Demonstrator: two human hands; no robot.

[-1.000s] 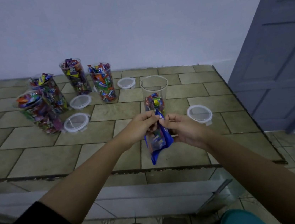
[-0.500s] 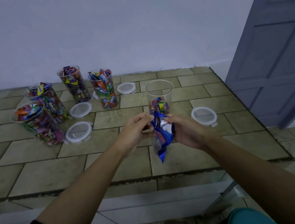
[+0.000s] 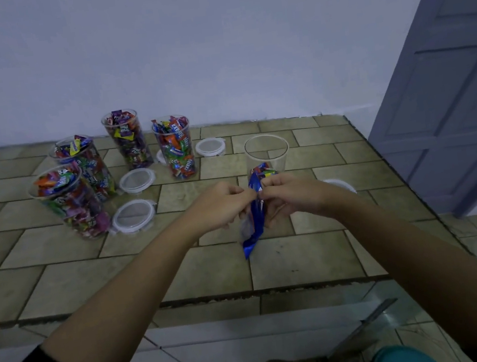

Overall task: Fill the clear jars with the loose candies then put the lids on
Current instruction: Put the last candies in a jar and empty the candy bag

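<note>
The blue bag (image 3: 253,215) is pinched at its top by the left hand (image 3: 222,205) and right hand (image 3: 288,195); it is best torn gently, over the jar (image 3: 267,154).

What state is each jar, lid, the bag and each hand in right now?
Four filled jars: upright, full of candies, no lids on.
Fifth jar: upright, open, a few candies at the bottom.
Lids: lying flat on the tiled counter, none fitted.
Blue bag: hanging, pinched at its top.
Left hand: grip shut on the bag.
Right hand: grip shut on the bag.
</note>
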